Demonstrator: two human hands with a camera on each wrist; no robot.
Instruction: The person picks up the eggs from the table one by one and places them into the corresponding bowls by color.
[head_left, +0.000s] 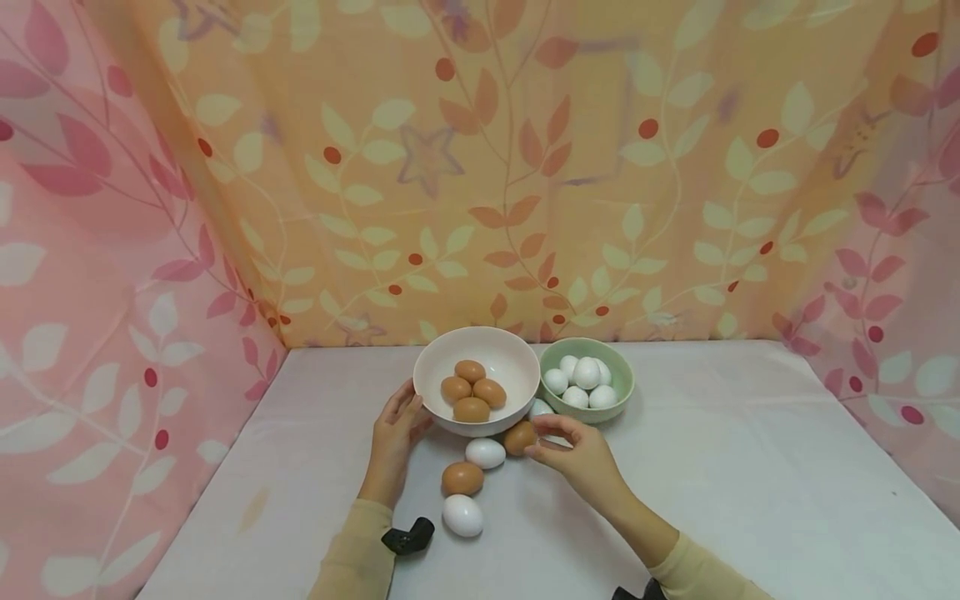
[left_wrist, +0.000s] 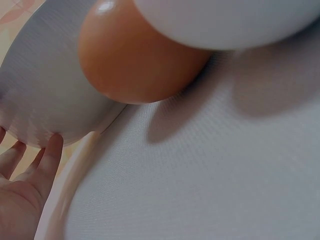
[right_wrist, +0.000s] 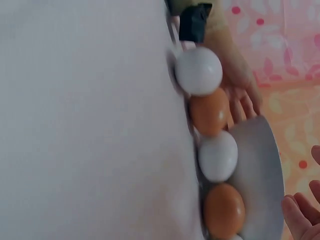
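My left hand (head_left: 396, 437) touches the outer left side of a large pale pink bowl (head_left: 521, 362), its fingertips against the wall in the left wrist view. Several brown eggs (head_left: 471, 409) lie inside that bowl. My right hand (head_left: 588, 467) is beside a brown egg (head_left: 520, 437) at the bowl's front right; in the right wrist view its fingers (right_wrist: 295, 216) look apart from the eggs. A row of eggs runs toward me: a white egg (head_left: 485, 453), another brown egg (head_left: 462, 479) and a nearer white egg (head_left: 462, 516). One more white egg (head_left: 540, 408) is partly hidden between the bowls.
A smaller green bowl (head_left: 624, 392) with several white eggs (head_left: 587, 373) stands right of the pink bowl. Pale cloth covers the table (head_left: 750, 467). Patterned curtains (head_left: 480, 183) close off the back and both sides. Each wrist carries a black device (head_left: 408, 537).
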